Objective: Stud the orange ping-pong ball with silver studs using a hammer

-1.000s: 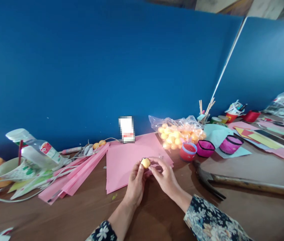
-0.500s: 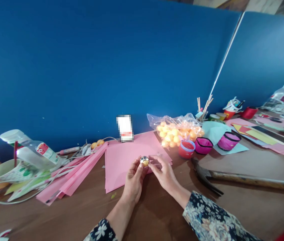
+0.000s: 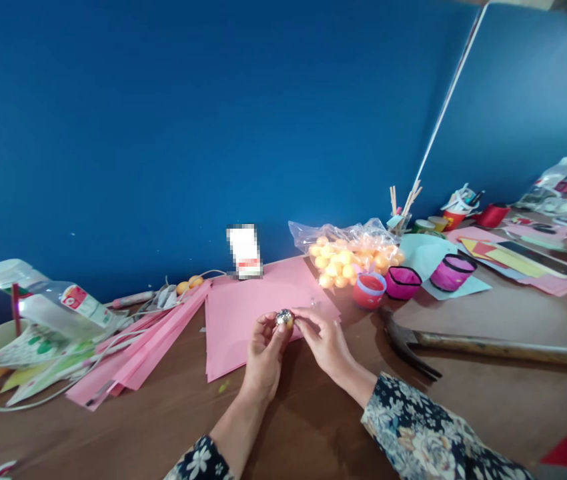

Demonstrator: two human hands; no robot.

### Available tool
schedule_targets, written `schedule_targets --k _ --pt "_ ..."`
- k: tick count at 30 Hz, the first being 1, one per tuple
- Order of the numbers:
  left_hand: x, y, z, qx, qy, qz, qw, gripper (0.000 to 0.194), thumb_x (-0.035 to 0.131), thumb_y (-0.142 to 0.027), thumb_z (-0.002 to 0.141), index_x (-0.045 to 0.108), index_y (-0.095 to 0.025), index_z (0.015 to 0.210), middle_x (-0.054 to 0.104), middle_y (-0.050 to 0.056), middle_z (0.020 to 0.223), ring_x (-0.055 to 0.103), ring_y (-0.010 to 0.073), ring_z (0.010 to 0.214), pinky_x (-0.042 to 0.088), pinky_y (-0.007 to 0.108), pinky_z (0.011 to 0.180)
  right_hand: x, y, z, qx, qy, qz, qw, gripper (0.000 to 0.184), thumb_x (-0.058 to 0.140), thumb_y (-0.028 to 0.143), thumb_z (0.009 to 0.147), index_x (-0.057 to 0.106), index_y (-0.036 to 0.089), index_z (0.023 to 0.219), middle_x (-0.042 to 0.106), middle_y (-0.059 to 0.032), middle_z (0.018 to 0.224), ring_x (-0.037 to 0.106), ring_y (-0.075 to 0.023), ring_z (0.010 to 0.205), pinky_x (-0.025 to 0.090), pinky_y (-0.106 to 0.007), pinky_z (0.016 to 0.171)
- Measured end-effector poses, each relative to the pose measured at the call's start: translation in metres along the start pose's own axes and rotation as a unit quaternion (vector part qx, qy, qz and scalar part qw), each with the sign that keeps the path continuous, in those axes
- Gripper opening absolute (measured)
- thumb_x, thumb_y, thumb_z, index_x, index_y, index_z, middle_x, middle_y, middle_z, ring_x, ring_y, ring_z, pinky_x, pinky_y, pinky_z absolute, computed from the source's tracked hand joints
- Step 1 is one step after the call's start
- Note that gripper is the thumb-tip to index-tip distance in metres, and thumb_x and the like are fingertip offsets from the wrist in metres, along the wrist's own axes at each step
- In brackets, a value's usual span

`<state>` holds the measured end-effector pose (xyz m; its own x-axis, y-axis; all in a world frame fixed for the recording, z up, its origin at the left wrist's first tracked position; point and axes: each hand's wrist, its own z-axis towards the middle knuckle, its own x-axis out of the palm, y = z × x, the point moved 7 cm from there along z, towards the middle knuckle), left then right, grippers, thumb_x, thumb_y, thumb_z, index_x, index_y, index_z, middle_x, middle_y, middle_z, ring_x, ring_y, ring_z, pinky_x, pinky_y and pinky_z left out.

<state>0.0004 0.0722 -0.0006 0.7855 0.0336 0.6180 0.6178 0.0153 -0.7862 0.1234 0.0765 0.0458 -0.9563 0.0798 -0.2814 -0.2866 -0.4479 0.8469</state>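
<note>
While hands (image 3: 265,360) touch a ball (image 3: 284,319), blue panels (image 3: 203,133) back the brown table (image 3: 138,433).

ball (image 3: 285,318) between fingers (image 3: 278,339) — paper (image 3: 256,303) behind, hammer (image 3: 488,346) right, bottle (image 3: 56,310) left

From here I see a dark sleeve (image 3: 421,427) with pale flowers, lower right, and a matching cuff (image 3: 202,460), bottom left-centre.

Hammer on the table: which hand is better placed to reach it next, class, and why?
Probably the right hand: the hammer lies to its right, while the left hand, farther away, pinches the shiny ball.
</note>
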Motion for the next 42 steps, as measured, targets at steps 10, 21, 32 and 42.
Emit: schedule_targets --k 10,21,32,42 --pt "-0.003 0.005 -0.001 -0.012 -0.013 0.036 0.999 0.044 0.066 -0.023 0.072 0.054 -0.020 0.113 0.063 0.006 0.107 0.056 0.0170 0.103 0.034 0.036 0.100 -0.005 0.000 -0.002 -0.008 -0.019 -0.049 0.999 0.015 0.049 0.013 0.082 0.062 0.019 0.087 0.067 -0.0047 0.086 0.063 -0.0175 0.081 0.051 -0.028 0.073" --pt "-0.005 0.003 0.000 0.020 -0.011 0.114 0.993 0.045 0.064 -0.025 0.073 0.052 -0.021 0.116 0.060 0.008 0.114 0.053 0.0196 0.108 0.036 0.037 0.098 -0.002 -0.005 -0.001 0.009 -0.003 -0.052 0.999 0.012 0.047 0.014 0.082 0.057 0.019 0.084 0.063 -0.0031 0.083 0.060 -0.0164 0.079 0.047 -0.027 0.072" --pt "-0.007 0.002 0.001 0.038 -0.011 0.137 0.990 0.041 0.064 -0.025 0.073 0.053 -0.020 0.112 0.060 0.008 0.113 0.053 0.0203 0.107 0.036 0.039 0.097 0.000 -0.015 -0.001 0.051 0.004 -0.042 0.998 0.010 0.048 0.017 0.081 0.058 0.018 0.083 0.065 -0.0038 0.083 0.061 -0.0171 0.077 0.047 -0.028 0.072" --pt "-0.006 0.002 0.002 0.019 -0.024 0.090 0.995 0.036 0.068 -0.025 0.069 0.056 -0.020 0.103 0.064 0.005 0.101 0.057 0.0160 0.099 0.037 0.035 0.096 -0.001 -0.006 0.000 0.025 0.003 -0.037 0.999 0.017 0.047 0.019 0.084 0.063 0.019 0.090 0.068 -0.0059 0.091 0.062 -0.0183 0.086 0.049 -0.031 0.078"
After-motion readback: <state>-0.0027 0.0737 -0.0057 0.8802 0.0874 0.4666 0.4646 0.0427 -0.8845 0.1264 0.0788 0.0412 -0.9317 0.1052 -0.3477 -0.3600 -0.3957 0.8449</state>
